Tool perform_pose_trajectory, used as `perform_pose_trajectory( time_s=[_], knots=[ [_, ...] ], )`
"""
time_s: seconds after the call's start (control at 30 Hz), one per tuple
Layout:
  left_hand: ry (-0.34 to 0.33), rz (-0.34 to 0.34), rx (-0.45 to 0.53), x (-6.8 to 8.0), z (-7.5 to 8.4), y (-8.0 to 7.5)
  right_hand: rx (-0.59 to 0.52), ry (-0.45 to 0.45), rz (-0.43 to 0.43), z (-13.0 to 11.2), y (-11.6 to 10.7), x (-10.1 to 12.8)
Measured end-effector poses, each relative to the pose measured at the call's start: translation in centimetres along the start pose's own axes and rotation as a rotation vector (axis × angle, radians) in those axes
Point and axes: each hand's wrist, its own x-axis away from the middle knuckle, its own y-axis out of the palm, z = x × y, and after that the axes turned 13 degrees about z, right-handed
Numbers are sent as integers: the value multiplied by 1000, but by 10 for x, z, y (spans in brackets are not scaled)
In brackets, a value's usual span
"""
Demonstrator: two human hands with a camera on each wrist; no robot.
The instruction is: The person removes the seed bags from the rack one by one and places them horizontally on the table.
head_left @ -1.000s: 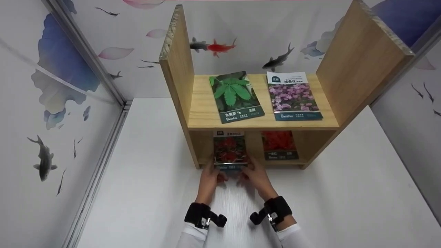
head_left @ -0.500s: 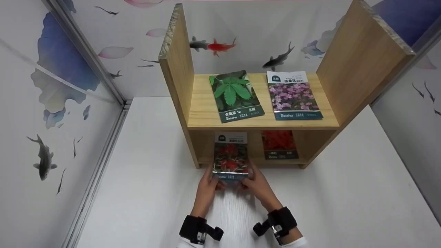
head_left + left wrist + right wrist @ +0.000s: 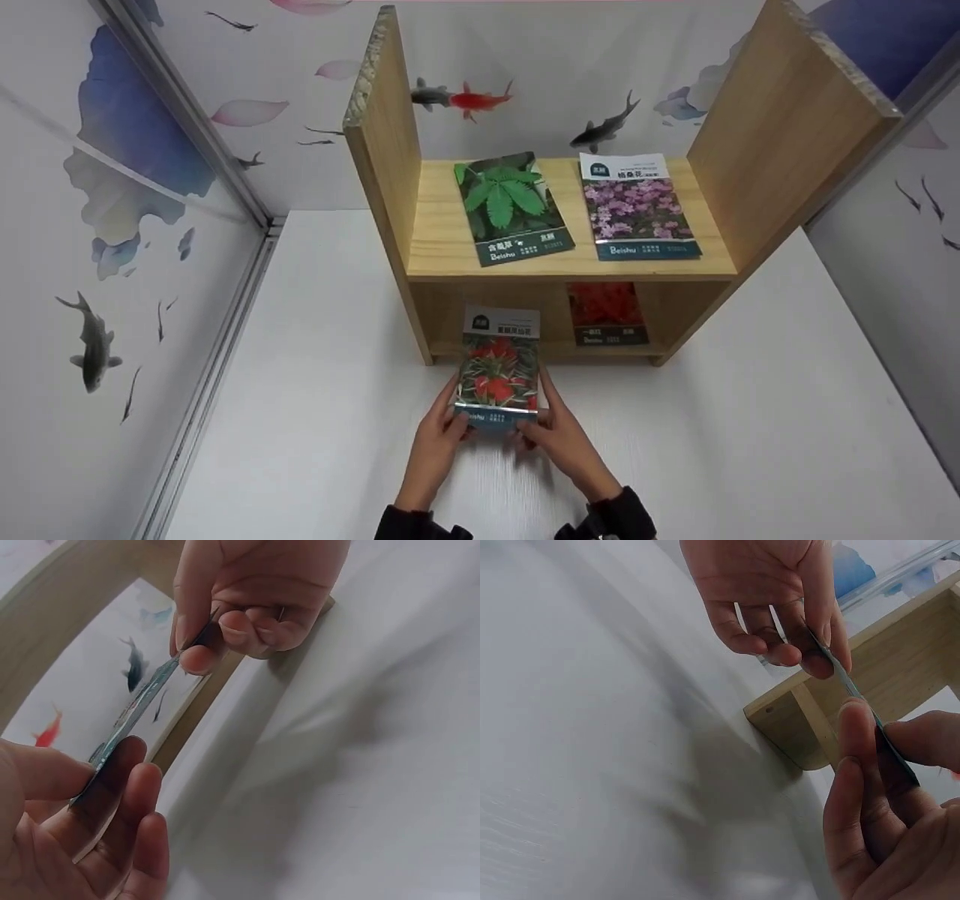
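Head view, packet: the seed packet (image 3: pixel 496 367) with red flowers on its face is held in the air just in front of the wooden shelf unit (image 3: pixel 570 225), above the white table (image 3: pixel 300 390), its top edge tilted away from the grip.
Head view, grip: the left hand (image 3: pixel 439 435) and right hand (image 3: pixel 559 435) each pinch a bottom corner, thumbs on top along the teal strip, fingers underneath.
Head view, beyond the grip: a red packet (image 3: pixel 606 313) lies in the lower shelf bay past the held packet; a green-leaf packet (image 3: pixel 511 208) and a purple-flower packet (image 3: pixel 639 208) lie on the upper board.
Left wrist view: the packet (image 3: pixel 135 716) shows edge-on as a thin sheet, clamped between thumb and curled fingers (image 3: pixel 120 787) at the near end and by the other hand's fingertips (image 3: pixel 225 622) at the far end.
Right wrist view: the same thin edge (image 3: pixel 855 697) runs between the two pinches, the shelf foot (image 3: pixel 795 720) just behind.
Handling: likely very light, flexible and glossy, so it may slip or bend; corner or edge pinches, thumb over fingers, look the best hold.
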Motion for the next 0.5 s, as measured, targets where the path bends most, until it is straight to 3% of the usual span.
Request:
perform_pose_trajectory(
  time_s=[0.1, 0.3, 0.5],
  knots=[
    [8, 2, 4, 6, -3, -1, 2, 17, 3, 3, 1, 4],
    [-43, 9, 26, 17, -6, -4, -19, 23, 19, 20, 3, 4],
    [-61, 27, -23, 22, -8, -9, 11, -4, 42, 33, 7, 6]
  ],
)
